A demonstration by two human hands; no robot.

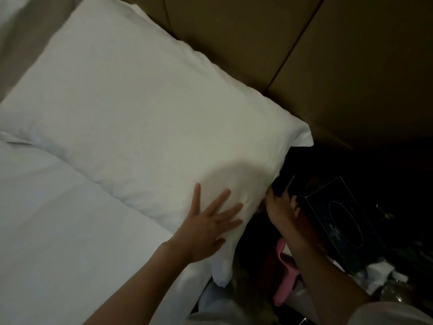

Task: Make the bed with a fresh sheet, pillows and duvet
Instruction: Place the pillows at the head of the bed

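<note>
Now both hands meet the pillow point(145, 109) — left hand point(208, 226) flat on top, right hand point(278, 205) at its end.

Dim room. Brown padded headboard panels point(304, 43) behind bed. Dark tissue box point(346, 221) and pink item point(284, 275) in shadowed clutter beside bed.

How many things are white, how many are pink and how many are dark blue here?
White: 2, the pillow and the sheet on the bed.
Pink: 1, the pink thing beside the bed; too dark to tell what it is.
Dark blue: 1, the tissue box.
Total: 4. The heap at lower right is too dark to count.
</note>
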